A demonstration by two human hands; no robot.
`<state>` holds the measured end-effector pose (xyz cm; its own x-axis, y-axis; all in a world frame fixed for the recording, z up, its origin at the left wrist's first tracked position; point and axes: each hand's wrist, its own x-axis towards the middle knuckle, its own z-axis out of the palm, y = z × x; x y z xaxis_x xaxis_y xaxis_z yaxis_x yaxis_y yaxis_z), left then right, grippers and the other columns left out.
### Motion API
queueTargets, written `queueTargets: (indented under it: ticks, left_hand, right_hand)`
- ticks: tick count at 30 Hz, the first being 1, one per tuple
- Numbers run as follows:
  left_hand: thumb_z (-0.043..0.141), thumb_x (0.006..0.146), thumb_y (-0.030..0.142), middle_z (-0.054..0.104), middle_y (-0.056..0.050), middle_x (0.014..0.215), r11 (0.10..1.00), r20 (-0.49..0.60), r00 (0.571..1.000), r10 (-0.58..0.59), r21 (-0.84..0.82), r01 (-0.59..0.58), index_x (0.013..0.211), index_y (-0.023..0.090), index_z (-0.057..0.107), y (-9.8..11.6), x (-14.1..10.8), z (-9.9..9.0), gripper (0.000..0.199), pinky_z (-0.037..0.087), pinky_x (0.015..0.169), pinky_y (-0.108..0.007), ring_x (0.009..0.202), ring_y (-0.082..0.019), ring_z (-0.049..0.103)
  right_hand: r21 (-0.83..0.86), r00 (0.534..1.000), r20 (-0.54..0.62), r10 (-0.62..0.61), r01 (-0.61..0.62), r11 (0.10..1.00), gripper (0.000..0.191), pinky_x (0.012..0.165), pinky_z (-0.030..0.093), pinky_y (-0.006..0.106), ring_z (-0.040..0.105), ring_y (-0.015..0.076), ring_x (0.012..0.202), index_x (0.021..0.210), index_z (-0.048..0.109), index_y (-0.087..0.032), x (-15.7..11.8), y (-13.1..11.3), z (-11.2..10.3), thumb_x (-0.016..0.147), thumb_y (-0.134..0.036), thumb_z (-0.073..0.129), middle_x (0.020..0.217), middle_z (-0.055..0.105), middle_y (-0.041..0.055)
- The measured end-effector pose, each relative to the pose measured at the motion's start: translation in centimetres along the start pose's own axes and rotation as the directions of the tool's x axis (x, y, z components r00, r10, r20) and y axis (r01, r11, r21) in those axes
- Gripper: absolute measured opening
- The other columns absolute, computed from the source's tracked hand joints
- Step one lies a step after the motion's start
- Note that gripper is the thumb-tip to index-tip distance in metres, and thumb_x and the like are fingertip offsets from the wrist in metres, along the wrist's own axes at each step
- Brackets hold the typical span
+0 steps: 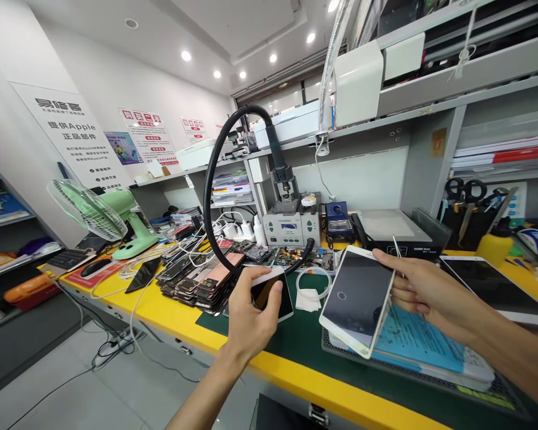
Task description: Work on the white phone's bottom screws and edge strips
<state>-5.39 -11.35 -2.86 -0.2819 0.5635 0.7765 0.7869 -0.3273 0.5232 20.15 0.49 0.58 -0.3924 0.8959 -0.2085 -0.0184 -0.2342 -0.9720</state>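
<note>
My left hand [251,316] grips a small white-edged phone [284,301] by its upper and lower edges, above the green mat [304,346]. In my right hand [412,283] is a larger white phone [358,298], held by its upper right edge, screen up and tilted. A thin white stick [397,248] also pokes up from between the right fingers. Under the larger phone lies a blue-covered pad [430,346] on a dark mesh tray [510,397]. A white cable coil [326,280] and a white tissue [309,300] lie between the two phones.
Stacked phone parts [210,278] lie left of my left hand. Behind stands a hot-air station [293,227] with a looping black hose [208,197]. A tablet [497,286] lies at the right, near a scissors holder [466,221]. A green fan [129,221] stands far left.
</note>
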Motion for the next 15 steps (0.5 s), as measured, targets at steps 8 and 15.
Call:
queueTargets:
  ticks: [8,15]
  left_hand:
    - [0.078,0.075,0.041,0.058,0.004,0.068,0.987,-0.203,0.967,-0.153,0.023,0.161,0.088,0.023,0.048,1.6,0.1,3.3,0.037,0.046,0.058,-0.028,0.058,-0.015,0.057]
    - [0.076,0.074,0.037,0.052,0.005,0.070,0.988,-0.175,0.974,-0.142,0.035,0.151,0.086,0.024,0.047,0.8,-0.2,3.5,0.035,0.043,0.060,-0.029,0.059,-0.014,0.052]
  right_hand:
    - [0.001,1.000,-0.010,-0.009,0.009,1.000,0.041,0.040,0.021,0.019,0.013,0.0057,0.046,0.084,0.046,-0.021,-0.2,0.0,0.0,0.085,-0.056,0.067,0.053,0.016,-0.0126]
    - [0.012,1.000,-0.006,0.000,0.000,1.000,0.041,0.039,0.018,0.019,0.012,0.0058,0.047,0.080,0.045,-0.021,-0.2,-0.1,0.1,0.085,-0.056,0.066,0.054,0.016,-0.0124]
